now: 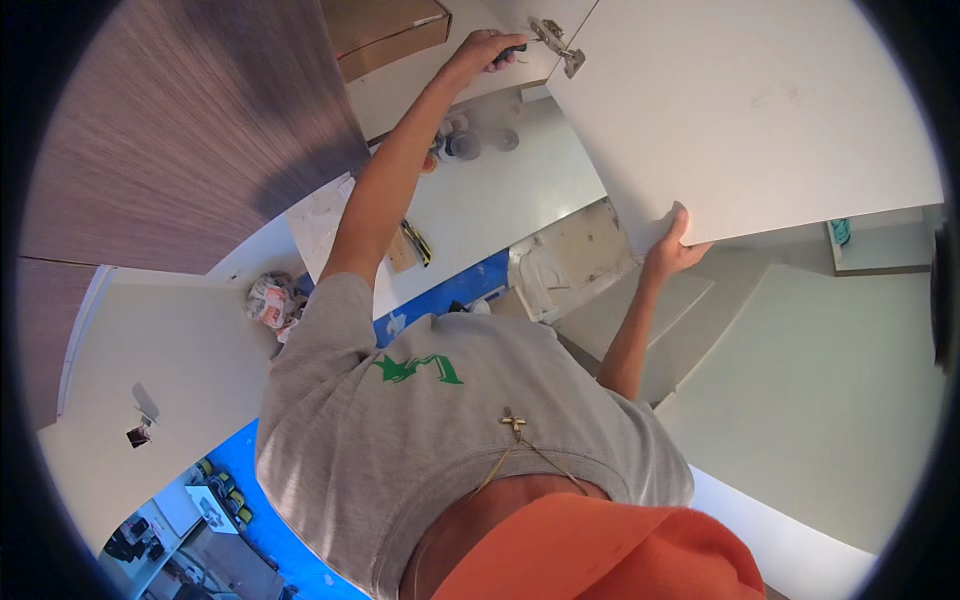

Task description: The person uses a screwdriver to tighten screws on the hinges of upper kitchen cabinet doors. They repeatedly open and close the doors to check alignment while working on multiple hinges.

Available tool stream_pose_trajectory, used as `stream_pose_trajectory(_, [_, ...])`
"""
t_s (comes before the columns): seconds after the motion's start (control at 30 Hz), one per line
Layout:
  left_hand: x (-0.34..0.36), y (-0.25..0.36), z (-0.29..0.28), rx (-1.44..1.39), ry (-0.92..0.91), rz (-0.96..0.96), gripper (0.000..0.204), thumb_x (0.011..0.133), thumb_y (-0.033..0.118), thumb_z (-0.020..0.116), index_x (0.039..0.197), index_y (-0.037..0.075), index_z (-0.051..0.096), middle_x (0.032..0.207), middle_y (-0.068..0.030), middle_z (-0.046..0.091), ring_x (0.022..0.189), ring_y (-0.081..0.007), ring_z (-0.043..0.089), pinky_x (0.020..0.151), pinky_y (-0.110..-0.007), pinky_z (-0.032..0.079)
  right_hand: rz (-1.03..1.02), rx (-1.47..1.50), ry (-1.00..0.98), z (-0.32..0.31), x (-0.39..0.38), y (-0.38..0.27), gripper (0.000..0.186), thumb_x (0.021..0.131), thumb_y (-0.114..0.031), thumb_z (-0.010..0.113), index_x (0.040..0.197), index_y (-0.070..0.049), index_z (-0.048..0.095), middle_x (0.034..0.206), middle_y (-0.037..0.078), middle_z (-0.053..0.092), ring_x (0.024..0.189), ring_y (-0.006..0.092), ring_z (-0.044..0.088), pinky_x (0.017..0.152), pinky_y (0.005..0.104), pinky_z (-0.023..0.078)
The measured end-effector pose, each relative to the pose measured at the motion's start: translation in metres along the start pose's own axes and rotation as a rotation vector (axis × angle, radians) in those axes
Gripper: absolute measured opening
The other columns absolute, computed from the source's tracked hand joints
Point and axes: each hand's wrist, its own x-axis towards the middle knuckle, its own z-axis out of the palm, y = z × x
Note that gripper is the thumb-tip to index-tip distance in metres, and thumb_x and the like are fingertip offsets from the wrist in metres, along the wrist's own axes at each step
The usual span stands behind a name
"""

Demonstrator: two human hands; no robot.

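My left hand (487, 50) is reached up and closed round the black handle of a screwdriver (511, 51). The screwdriver's shaft points at a metal cabinet hinge (556, 44), which joins a white cabinet door (760, 120) to the cabinet. Whether the tip sits in a screw is too small to tell. Lower down, my right hand (673, 250) grips the bottom edge of the white door, its thumb on the near face and its fingers partly hidden. The door stands swung open across the upper right.
A cardboard box (393, 38) sits in the cabinet beside my left hand. Below are a white worktop (500, 180) with jars (463, 146) and a yellow-black tool (416, 243). A wood-grain panel (180, 130) rises at left; a plastic bag (272, 300) lies near it. Blue covering (270, 480) shows below.
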Motion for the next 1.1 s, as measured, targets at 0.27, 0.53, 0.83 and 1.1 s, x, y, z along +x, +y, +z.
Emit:
stream_pose_trajectory(0.27, [-0.003, -0.001, 0.01, 0.747, 0.341, 0.654, 0.043, 0.086, 0.047, 0.077, 0.099, 0.007, 0.066, 0.081, -0.0101, 0.068, 0.075, -0.0226, 0.068, 0.071, -0.036, 0.052, -0.053, -0.039, -0.013, 0.002, 0.002, 0.007, 0.049, 0.094, -0.012, 0.07, 0.133, 0.008, 0.048, 0.122, 0.018, 0.058, 0.11, 0.0248, 0.06, 0.097, 0.0373, 0.049])
stream_pose_trajectory(0.53, [0.003, -0.017, 0.017, 0.34, 0.303, 0.345, 0.039, 0.085, 0.038, 0.081, 0.1, 0.006, 0.063, 0.081, -0.0108, 0.067, 0.073, -0.0211, 0.067, 0.067, -0.036, 0.053, -0.023, 0.01, 0.037, 0.009, 0.0, 0.001, 0.052, 0.093, -0.012, 0.071, 0.135, 0.008, 0.047, 0.124, 0.018, 0.057, 0.112, 0.0256, 0.06, 0.098, 0.038, 0.049])
stream_pose_trajectory(0.83, [-0.001, -0.008, 0.017, 0.632, 0.308, 0.403, 0.048, 0.088, 0.05, 0.074, 0.099, 0.005, 0.063, 0.076, -0.01, 0.069, 0.069, -0.0191, 0.068, 0.066, -0.035, 0.053, -0.044, -0.027, -0.013, 0.003, 0.002, 0.005, 0.055, 0.094, -0.012, 0.07, 0.138, 0.008, 0.044, 0.126, 0.018, 0.057, 0.113, 0.0256, 0.059, 0.099, 0.0374, 0.048])
stream_pose_trajectory(1.1, [0.016, -0.006, 0.006, -0.041, 0.057, -0.079, 0.055, 0.087, 0.051, 0.075, 0.105, 0.001, 0.061, 0.086, -0.0111, 0.07, 0.079, -0.0206, 0.07, 0.071, -0.036, 0.054, 0.002, 0.033, 0.035, 0.009, -0.003, -0.002, 0.049, 0.096, -0.013, 0.069, 0.134, 0.008, 0.047, 0.123, 0.017, 0.058, 0.11, 0.0236, 0.059, 0.097, 0.0365, 0.049])
